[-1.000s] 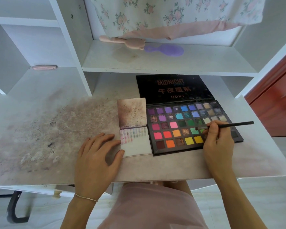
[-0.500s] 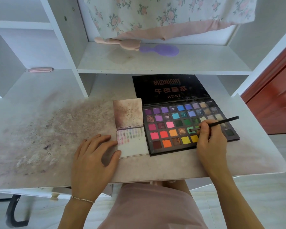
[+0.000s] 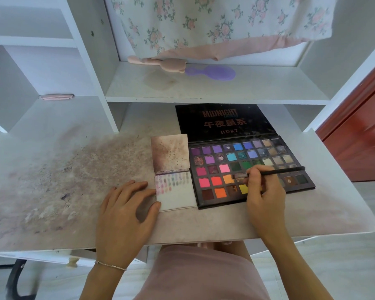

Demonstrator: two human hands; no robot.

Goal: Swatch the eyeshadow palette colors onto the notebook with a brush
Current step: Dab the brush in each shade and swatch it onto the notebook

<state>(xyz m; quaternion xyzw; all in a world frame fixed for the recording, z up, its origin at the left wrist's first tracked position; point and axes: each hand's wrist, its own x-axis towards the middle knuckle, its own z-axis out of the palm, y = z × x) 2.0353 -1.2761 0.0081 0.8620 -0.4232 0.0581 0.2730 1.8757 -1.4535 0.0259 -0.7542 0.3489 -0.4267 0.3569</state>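
Note:
An open black eyeshadow palette with several coloured pans lies on the desk, its lid folded back. My right hand pinches a thin black brush; the bristle tip hovers over the orange and brown pans in the palette's lower middle. A small open notebook sits just left of the palette, with rows of faint colour swatches at the top of its lower page. My left hand rests flat on the desk, thumb touching the notebook's left edge.
The white desk is smeared with powder stains on its left half. A shelf above holds a pink brush and a purple brush. Floral fabric hangs at the back. A red door stands at right.
My right hand has carried the brush leftward across the palette, from the right-hand pans toward the orange and brown pans. The left hand stays put by the notebook.

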